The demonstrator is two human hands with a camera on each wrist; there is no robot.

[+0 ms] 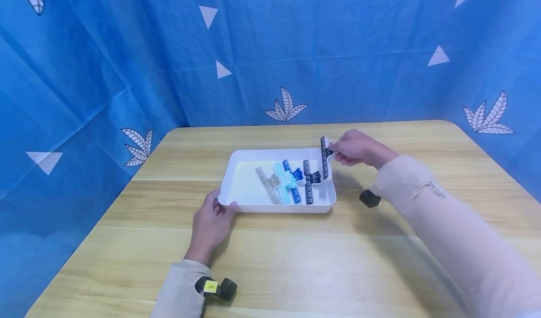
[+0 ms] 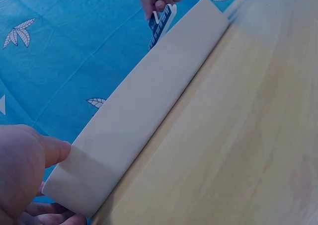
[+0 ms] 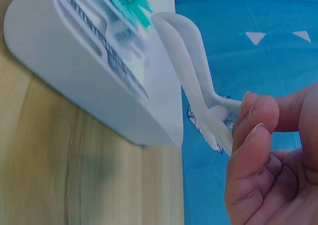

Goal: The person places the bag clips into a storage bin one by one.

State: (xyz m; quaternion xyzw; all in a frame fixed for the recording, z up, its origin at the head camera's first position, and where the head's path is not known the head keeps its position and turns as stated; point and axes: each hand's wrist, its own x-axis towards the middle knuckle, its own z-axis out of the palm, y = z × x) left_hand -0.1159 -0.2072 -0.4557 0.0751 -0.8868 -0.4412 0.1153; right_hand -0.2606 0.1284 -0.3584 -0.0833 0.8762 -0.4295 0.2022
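Observation:
My right hand (image 1: 354, 148) pinches a black piano-key clip (image 1: 324, 158) by its handle end, holding it upright over the right end of a white tray (image 1: 274, 208). In the right wrist view, the white jaws of this clip (image 3: 186, 56) point toward the tray and the fingertips cover its handles. My left hand (image 1: 211, 225) grips the tray's near left corner, thumb against the front wall. Inside the tray lie a grey clip (image 1: 267, 186), a light teal clip (image 1: 279, 177), a blue clip (image 1: 297, 194) and another black clip (image 1: 309, 191). The teal and blue ones overlap.
The tray stands on a wooden table (image 1: 279, 261). Behind and left of the table hangs a blue curtain (image 1: 262, 36) with leaf and triangle prints. A dark wrist device (image 1: 217, 287) with a yellow label sits on the left sleeve, and another dark piece (image 1: 370, 198) shows below the right cuff.

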